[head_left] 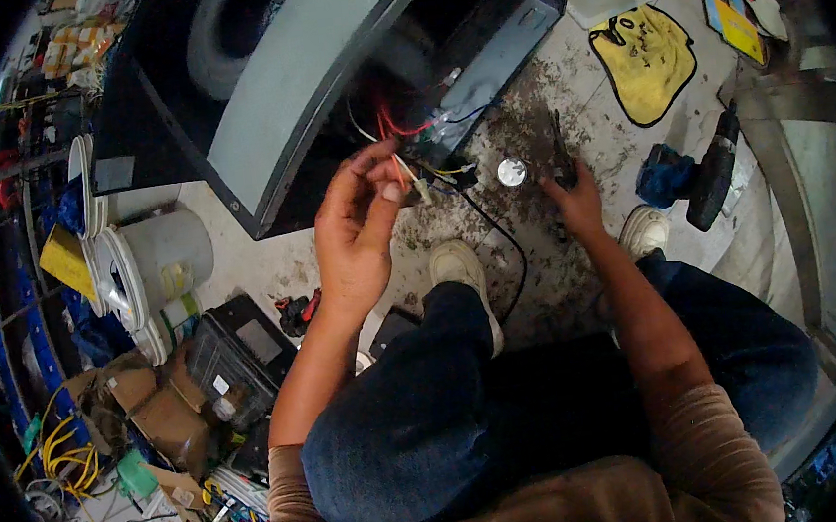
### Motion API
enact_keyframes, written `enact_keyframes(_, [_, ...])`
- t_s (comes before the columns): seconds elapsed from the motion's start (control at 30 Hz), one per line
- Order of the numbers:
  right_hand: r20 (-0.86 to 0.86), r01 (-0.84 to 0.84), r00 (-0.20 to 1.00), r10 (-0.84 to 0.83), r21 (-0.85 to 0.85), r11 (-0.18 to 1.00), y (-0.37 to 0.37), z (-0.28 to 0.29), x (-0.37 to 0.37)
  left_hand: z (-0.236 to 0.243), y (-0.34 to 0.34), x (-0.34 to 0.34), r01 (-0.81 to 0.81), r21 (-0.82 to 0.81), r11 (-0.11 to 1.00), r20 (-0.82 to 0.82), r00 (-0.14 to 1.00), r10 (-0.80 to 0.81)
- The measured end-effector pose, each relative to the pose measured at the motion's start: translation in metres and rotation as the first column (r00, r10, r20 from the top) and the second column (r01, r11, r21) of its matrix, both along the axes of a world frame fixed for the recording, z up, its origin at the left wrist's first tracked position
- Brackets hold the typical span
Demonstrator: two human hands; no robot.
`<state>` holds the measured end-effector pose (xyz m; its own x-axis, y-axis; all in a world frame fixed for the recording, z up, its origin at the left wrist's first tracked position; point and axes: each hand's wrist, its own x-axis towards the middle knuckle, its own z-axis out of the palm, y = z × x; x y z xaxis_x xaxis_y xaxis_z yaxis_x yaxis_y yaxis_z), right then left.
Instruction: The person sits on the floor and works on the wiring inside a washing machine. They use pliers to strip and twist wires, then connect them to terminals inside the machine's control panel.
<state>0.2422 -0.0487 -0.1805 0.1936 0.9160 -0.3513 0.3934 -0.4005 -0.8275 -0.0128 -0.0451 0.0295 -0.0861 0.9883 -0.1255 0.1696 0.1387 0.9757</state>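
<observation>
My left hand (355, 227) is closed around thin red and white wires (405, 168) that come out of an open dark housing (235, 128) with a grey curved panel, at the top. A metal box (495, 60) sits inside it, with more coloured wires and a black cable (489, 225) trailing onto the floor. My right hand (577, 197) grips a dark tool (559, 149), apparently pliers, low over the dirty floor. A small round silvery object (512, 172) lies between my hands, nearer the right one.
A blue-and-black drill (690, 183) and a yellow cloth (644, 62) lie on the right. White buckets (174, 252), a black case (242, 356), cardboard (152, 404) and tangled yellow cables (67, 456) crowd the left. My feet (453, 268) rest below the housing.
</observation>
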Motion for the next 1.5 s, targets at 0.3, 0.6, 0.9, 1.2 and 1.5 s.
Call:
enact_keyframes(0.3, [-0.411,0.116,0.910,-0.061,0.109,0.987,0.013,0.101,-0.019,-0.005,0.021,0.008,0.098,0.252,0.963,-0.349,0.937,-0.004])
enact_keyframes(0.6, [-0.588,0.081,0.809,0.011,0.131,0.988,-0.005,0.162,-0.023,0.008,0.027,0.013,0.306,0.427,0.851,-0.723,0.680,0.118])
enact_keyframes(0.9, [-0.682,-0.251,0.720,0.130,-0.081,0.965,-0.012,0.172,-0.029,0.009,0.056,0.021,0.233,0.249,0.940,-0.613,0.790,-0.033])
enact_keyframes(1.2, [-0.640,-0.323,0.756,0.138,-0.181,0.929,-0.006,0.172,-0.056,-0.006,0.056,0.030,0.275,0.330,0.903,-0.680,0.733,0.025])
enact_keyframes(1.5, [-0.668,-0.281,0.729,0.149,-0.093,0.955,0.012,0.172,-0.073,-0.003,0.055,0.026,0.400,0.273,0.875,-0.677,0.726,-0.121])
